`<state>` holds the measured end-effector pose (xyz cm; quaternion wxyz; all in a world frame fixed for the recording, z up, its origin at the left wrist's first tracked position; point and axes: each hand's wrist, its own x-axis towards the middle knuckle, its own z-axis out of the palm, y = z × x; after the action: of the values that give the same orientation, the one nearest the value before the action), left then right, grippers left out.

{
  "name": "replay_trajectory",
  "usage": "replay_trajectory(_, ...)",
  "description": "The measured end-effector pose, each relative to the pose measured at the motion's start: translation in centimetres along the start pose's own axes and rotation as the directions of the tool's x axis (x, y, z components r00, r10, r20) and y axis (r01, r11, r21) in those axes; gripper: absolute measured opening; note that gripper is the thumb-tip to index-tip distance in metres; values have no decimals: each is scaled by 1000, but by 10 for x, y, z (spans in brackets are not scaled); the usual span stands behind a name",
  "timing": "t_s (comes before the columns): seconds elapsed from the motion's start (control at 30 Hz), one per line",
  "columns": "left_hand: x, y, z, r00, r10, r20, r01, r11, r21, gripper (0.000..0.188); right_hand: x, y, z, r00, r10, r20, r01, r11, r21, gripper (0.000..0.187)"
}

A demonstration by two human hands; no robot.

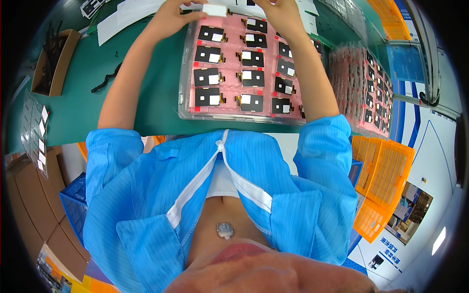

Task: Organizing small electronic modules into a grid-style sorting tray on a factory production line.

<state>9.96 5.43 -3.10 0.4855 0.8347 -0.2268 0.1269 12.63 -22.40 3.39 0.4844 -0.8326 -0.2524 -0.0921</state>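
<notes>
My left hand [172, 18] is at the far left corner of a clear plastic tray [184, 93], its thumb and fingers closed on the edge of a small white rectangular piece [215, 10]. Over the far side of the tray is my right hand [283, 17]; its fingertips run out at the top edge, so what they hold is hidden. Pink pockets in the tray carry rows of flat black parts [207, 54] with white squares and short gold-brown flex tails. My right forearm covers some of the right-hand rows.
A stack of similar filled trays [349, 80] stands to the right. On the left of the green table [122, 110] are an open cardboard box [61, 63] with dark strips and a black twisted strand [106, 79]. White sheets [122, 24] lie at the back. Orange crates [381, 166] stand below right.
</notes>
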Motion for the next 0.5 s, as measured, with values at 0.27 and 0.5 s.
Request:
replay_trajectory(0.27,-12,2,11,1000,-21,9,20,998,67,33,1,-30,7,988,31,150,-21,997,-68,19)
replay_trajectory(0.5,-22,4,2,984,-163,66,169,980,-102,40,27,-6,28,907,-113,407,142,989,-42,14)
